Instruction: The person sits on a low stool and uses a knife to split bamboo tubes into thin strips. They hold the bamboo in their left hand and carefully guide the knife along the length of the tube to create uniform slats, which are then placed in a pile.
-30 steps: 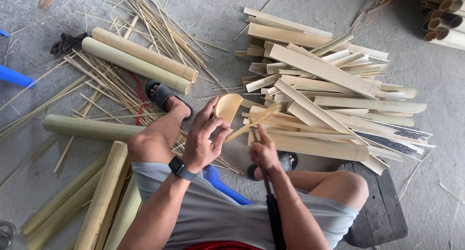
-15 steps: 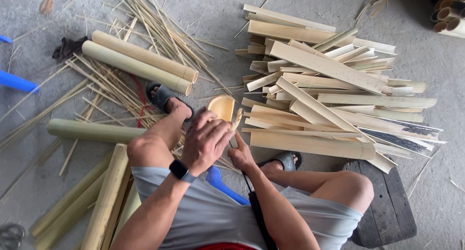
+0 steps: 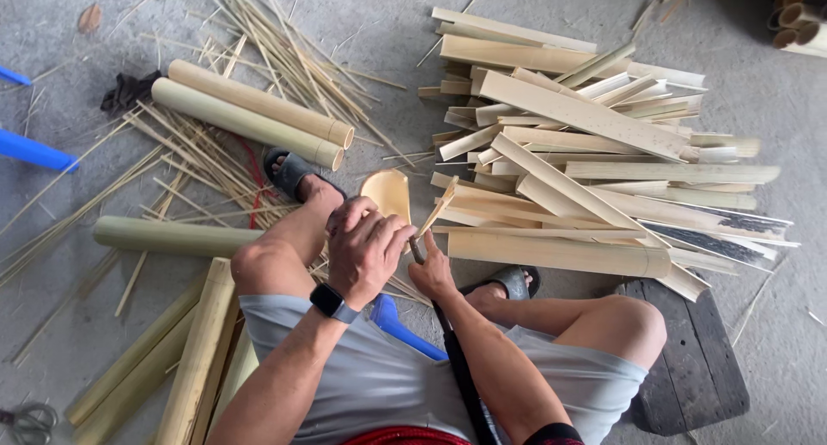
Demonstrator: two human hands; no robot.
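I sit low with my knees apart over a concrete floor. My left hand (image 3: pixel 366 248), with a black watch on its wrist, is closed around the top of a short curved bamboo slab (image 3: pixel 387 193) that stands upright between my feet. My right hand (image 3: pixel 433 274) sits just beside it, gripping a long dark-handled knife (image 3: pixel 458 363) whose blade end meets the slab near my left fingers. A thin pale strip (image 3: pixel 439 205) peels off the slab's right side. The blade itself is mostly hidden by my hands.
A big heap of flat split bamboo slats (image 3: pixel 586 165) lies to the right. Whole bamboo tubes (image 3: pixel 250 118) and thin splinters (image 3: pixel 198 165) spread at left, with more poles (image 3: pixel 194 367) by my left hip. Scissors (image 3: pixel 30 421) lie at lower left, a dark wooden board (image 3: pixel 693 367) at right.
My right hand has drawn in from the slat pile to sit against my left hand. The slab now stands a little lower and more to the left.
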